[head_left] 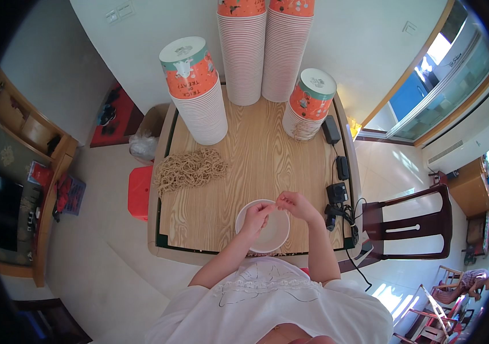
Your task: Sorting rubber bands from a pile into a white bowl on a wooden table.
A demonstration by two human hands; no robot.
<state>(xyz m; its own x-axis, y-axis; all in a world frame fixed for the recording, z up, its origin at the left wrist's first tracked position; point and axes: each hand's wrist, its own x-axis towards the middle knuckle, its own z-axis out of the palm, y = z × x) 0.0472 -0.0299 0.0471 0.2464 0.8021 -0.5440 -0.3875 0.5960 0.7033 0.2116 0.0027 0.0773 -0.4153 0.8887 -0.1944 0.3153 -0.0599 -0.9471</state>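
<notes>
A white paper bucket [274,238] stands upright near the front edge of the table, its open mouth facing up. Over its left side is my left hand [257,218], closed with thumb and fingers pinched together. My right hand [298,205] is closed in a pinch too, above the bucket's far right rim, its fingertips close to the left ones. What lies between the fingers is too small to make out. To the left on the table spreads a heap of tan twisted cord loops [191,170], apart from both hands.
Upside-down stacks of orange-and-white buckets rise at the back: one at left [201,112], two tall ones [245,63] in the middle, a shorter one [307,109] at right. Black adapters and cables [336,193] line the right edge. A red stool [140,193] and dark chair [410,222] flank the table.
</notes>
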